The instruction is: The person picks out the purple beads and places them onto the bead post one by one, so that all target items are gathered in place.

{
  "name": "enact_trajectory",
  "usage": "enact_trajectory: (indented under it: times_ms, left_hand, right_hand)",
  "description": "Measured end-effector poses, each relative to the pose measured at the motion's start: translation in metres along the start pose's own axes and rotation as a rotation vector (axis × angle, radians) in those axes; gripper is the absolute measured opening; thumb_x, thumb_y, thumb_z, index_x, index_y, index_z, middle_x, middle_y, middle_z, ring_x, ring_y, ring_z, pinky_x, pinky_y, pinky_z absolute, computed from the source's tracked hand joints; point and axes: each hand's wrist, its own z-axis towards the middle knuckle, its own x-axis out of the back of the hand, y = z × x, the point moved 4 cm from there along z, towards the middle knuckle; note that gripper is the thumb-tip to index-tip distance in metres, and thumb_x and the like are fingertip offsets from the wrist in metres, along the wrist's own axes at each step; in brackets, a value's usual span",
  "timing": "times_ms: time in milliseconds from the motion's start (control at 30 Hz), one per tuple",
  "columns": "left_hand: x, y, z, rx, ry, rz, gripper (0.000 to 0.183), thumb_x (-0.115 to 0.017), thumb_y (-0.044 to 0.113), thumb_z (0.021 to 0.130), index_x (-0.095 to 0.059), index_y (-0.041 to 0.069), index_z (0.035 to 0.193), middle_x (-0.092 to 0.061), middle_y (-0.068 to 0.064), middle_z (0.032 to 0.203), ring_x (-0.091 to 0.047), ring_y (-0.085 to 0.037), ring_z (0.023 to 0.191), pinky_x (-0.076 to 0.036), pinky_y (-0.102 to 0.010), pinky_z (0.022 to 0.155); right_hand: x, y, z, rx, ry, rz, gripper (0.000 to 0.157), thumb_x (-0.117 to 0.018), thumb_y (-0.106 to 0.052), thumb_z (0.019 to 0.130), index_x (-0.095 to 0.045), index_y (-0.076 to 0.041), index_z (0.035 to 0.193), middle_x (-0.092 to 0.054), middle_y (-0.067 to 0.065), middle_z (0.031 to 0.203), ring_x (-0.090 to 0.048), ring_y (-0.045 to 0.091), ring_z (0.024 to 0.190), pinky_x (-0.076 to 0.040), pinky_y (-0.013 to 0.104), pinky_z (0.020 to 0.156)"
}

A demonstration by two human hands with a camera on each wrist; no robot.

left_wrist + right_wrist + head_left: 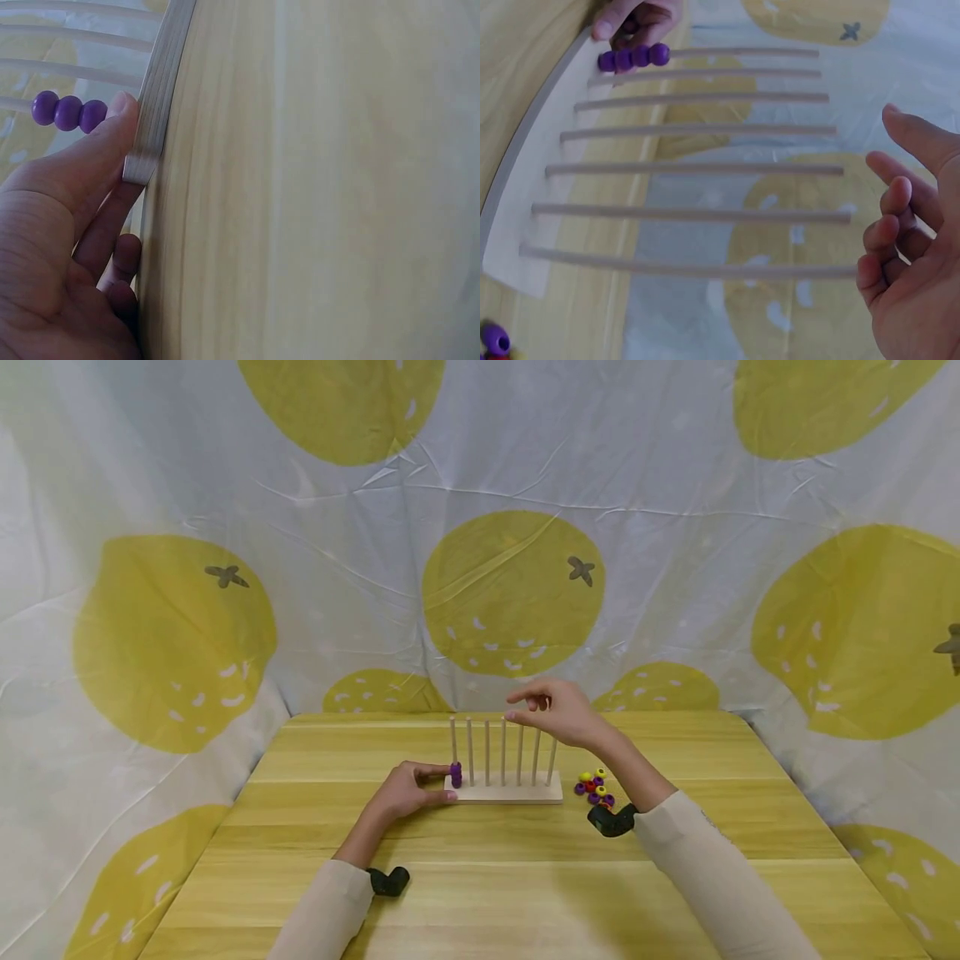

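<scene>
A pale wooden rack with several upright pegs [503, 792] stands on the table. Purple beads [634, 58] are stacked at the bottom of its leftmost peg; the other pegs are bare. My left hand [403, 789] grips the left end of the rack's base, thumb along its near edge and index finger by the beads. In the left wrist view the left thumb [120, 124] presses against the base [154, 97]. Over the peg tops is my right hand [558, 714], thumb and index finger apart. Nothing sits between those fingers in the right wrist view, where the hand [922, 247] is beside the peg ends.
Loose purple, yellow and red beads [596, 787] lie in a cluster on the table right of the rack. The wooden table [480, 893] runs back to a hanging cloth [375, 585] with a yellow fruit print. Black wrist cameras are strapped to both wrists.
</scene>
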Motion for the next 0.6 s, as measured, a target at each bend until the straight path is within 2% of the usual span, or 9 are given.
enact_trajectory:
  times_ms: [300, 600]
  left_hand:
    - [0.001, 0.0, -0.003, -0.017, -0.01, 0.002, 0.053, -0.09, 0.044, 0.078, -0.076, 0.028, 0.126, -0.069, -0.005, 0.137, -0.057, -0.034, 0.136, -0.045, -0.053, 0.113]
    - [0.001, 0.001, -0.002, -0.023, -0.012, 0.006, 0.052, -0.09, 0.042, 0.079, -0.075, 0.028, 0.127, -0.07, -0.003, 0.136, -0.057, -0.033, 0.135, -0.046, -0.052, 0.112]
  right_hand:
    - [0.026, 0.027, -0.032, -0.075, 0.041, 0.046, 0.031, -0.073, -0.038, 0.097, -0.077, -0.017, 0.12, -0.054, 0.005, 0.084, -0.041, 0.022, 0.07, -0.036, 0.03, 0.061]
    - [0.037, 0.069, -0.069, -0.139, 0.067, 0.03, 0.032, -0.073, -0.038, 0.097, -0.077, -0.013, 0.117, -0.05, 0.005, 0.077, -0.035, 0.014, 0.061, -0.033, 0.029, 0.055]
